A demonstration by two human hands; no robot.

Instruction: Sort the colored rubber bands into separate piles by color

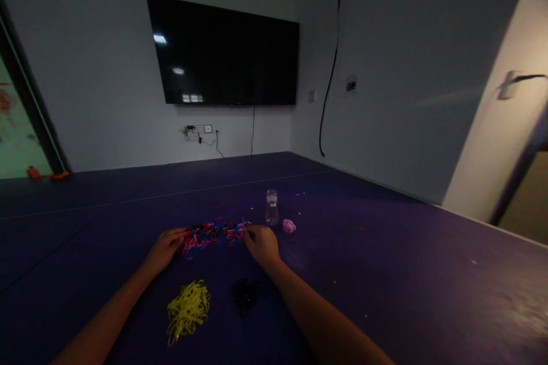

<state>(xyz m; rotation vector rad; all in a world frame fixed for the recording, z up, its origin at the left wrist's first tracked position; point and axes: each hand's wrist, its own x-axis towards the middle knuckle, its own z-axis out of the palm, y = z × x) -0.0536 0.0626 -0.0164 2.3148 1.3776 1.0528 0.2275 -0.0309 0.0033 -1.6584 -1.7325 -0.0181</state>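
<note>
A loose pile of small rubber bands, mixed pink, red, blue and black, is spread on the dark purple floor. My left hand rests at the pile's left edge, fingers stretched out and touching the bands. At the right end, my right hand has its fingers curled together in a pinch. Whatever lies between its fingertips is too small to make out. Closer to me lie a heap of yellow rubber bands and a smaller heap of black bands, between my forearms.
A clear, open-topped bottle stands just beyond my right hand, with a pink lid-like object beside it. Small white scraps dot the floor. A television hangs on the far wall, and a black cable dangles along the right wall.
</note>
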